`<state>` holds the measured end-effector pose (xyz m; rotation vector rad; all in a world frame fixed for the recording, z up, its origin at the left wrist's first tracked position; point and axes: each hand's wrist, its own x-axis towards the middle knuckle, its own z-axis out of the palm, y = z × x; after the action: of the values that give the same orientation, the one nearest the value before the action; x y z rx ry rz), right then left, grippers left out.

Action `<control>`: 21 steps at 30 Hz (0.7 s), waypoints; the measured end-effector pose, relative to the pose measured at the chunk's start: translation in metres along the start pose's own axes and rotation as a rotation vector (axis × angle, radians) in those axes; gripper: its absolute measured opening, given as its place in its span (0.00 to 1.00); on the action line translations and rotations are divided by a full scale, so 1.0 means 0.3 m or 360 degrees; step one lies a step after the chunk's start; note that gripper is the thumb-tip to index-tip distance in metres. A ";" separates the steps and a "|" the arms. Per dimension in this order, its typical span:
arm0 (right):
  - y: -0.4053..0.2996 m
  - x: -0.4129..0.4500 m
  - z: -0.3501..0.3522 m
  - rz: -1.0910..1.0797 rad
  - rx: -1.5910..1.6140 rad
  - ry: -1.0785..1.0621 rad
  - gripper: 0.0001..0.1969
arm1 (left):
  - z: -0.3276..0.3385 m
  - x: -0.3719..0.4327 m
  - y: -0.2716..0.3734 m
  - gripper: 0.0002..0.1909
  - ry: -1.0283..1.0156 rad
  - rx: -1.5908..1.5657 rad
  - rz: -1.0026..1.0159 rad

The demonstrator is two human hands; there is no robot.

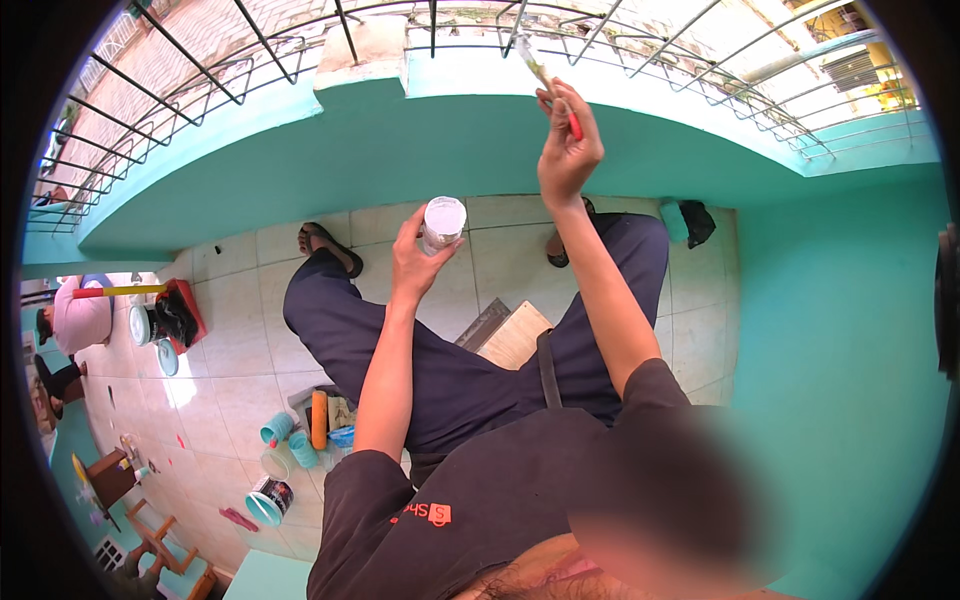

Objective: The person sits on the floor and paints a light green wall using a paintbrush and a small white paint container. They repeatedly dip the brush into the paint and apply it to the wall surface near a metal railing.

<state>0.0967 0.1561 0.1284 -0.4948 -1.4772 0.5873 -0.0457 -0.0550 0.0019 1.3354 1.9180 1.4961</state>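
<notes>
My left hand (415, 264) is wrapped around a small clear plastic cup (437, 244) of white paint, held above the tiled floor between my knees. Raised in front of me, my right hand (573, 154) grips a paintbrush (537, 69) by its handle, which has a red end. White paint coats the bristles, which point away from me. They overlap the black wire grille (433, 30) in view; whether they touch it I cannot tell. Below the grille runs a white-painted ledge (480, 73) on top of a low turquoise wall (450, 142).
A wooden seat (517, 334) shows between my thighs. On the floor to my left are turquoise-stained cups (304, 450), an orange roller (319, 420) and a paint bucket (268, 501). Farther left, a person in pink (82, 315) is near a red tray (187, 315). A turquoise wall (832, 337) rises at right.
</notes>
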 end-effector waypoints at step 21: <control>0.031 0.108 -0.093 0.0041 0.0066 -0.0149 0.16 | -0.013 -0.002 0.026 0.39 -0.0012 0.0001 -0.0051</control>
<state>0.1240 0.1853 0.1463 -0.4596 -1.5460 0.6678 -0.0448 -0.0577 0.0101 1.3026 1.9262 1.4732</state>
